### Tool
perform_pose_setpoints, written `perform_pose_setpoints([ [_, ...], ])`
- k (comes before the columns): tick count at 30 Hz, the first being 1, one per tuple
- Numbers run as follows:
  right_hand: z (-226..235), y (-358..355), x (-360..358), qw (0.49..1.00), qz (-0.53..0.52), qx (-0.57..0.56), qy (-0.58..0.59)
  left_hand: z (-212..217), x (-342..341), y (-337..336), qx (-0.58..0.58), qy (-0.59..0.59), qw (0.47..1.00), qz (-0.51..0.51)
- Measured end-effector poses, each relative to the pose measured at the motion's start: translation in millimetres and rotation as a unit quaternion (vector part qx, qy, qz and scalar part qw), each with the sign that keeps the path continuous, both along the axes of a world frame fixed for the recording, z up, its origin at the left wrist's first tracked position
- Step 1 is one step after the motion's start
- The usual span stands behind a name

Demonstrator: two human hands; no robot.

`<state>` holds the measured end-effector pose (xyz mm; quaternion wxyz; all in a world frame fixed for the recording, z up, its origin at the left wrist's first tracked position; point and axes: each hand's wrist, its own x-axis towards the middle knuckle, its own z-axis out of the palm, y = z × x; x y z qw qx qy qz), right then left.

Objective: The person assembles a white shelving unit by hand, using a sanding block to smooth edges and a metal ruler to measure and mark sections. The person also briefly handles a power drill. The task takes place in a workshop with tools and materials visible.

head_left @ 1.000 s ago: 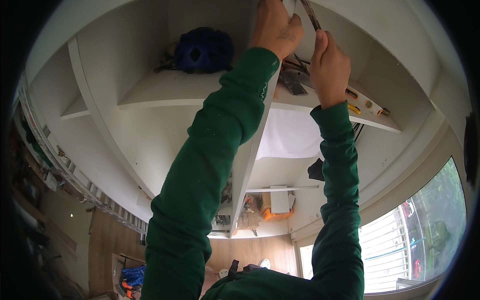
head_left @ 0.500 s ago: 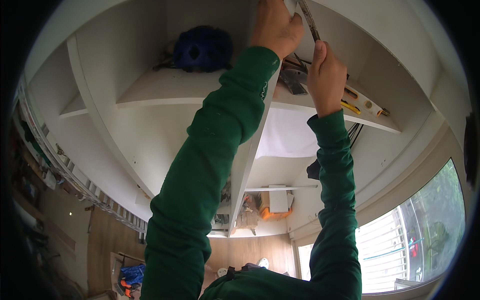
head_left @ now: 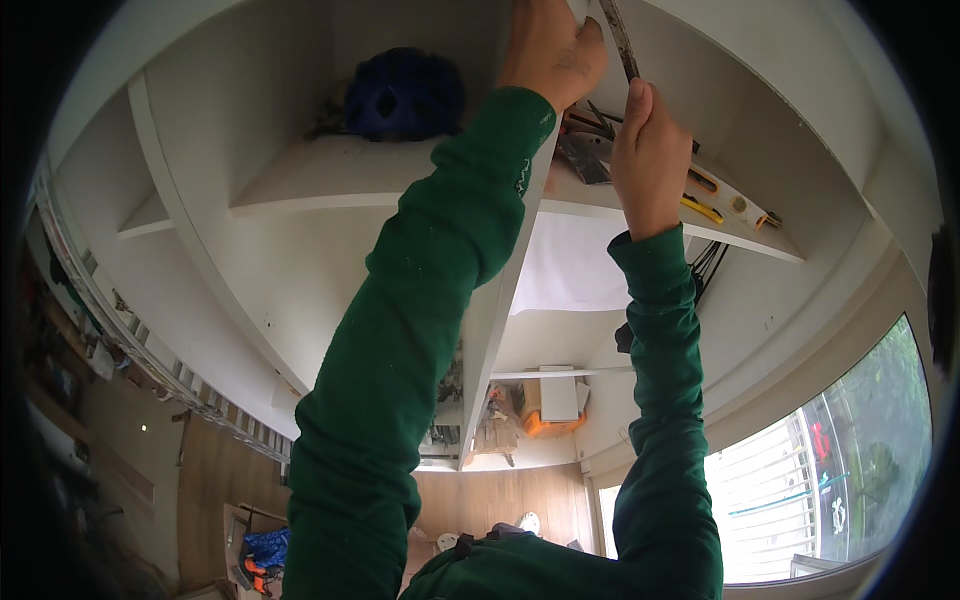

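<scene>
My right hand point(head_left: 650, 160) is closed round the lower end of a narrow, stained metal strip point(head_left: 620, 42), its thumb lying along it. The strip slants up past the top edge of the picture, so its far end is hidden. My left hand point(head_left: 555, 55) is raised beside it, at the front edge of a white upright divider point(head_left: 490, 350). That hand is closed, thumb bent over, but its fingers run out of the picture and what they grip cannot be made out. Behind my right hand, dark metal hand tools point(head_left: 585, 155) lie on the right shelf.
A blue helmet point(head_left: 405, 95) sits on the left shelf point(head_left: 330, 185). A spirit level point(head_left: 735, 200) and a yellow utility knife point(head_left: 702, 209) lie on the right shelf. Below are a white cloth point(head_left: 570, 265) and an orange box point(head_left: 553, 425). A ladder point(head_left: 215, 410) stands left; a window point(head_left: 790, 490) is lower right.
Both hands keep their grips. My forearms have shifted very slightly left, and the view has tilted a little.
</scene>
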<state>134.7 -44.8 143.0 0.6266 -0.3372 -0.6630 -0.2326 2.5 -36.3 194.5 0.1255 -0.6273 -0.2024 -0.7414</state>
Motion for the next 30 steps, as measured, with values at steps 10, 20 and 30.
perform_pose_setpoints([
  [10,-7.2,7.2,-8.9,0.999,-0.016,0.003,0.032,0.3,0.1,-1.3,-0.010,0.006,1.000,-0.003],
  [20,5.8,5.7,-16.4,0.999,0.011,0.038,0.031,0.7,-1.3,-6.2,-0.050,-0.004,0.999,-0.008],
  [30,0.1,8.1,-14.3,0.999,0.002,0.040,0.020,0.6,-1.2,-4.4,-0.052,-0.008,0.999,-0.009],
])
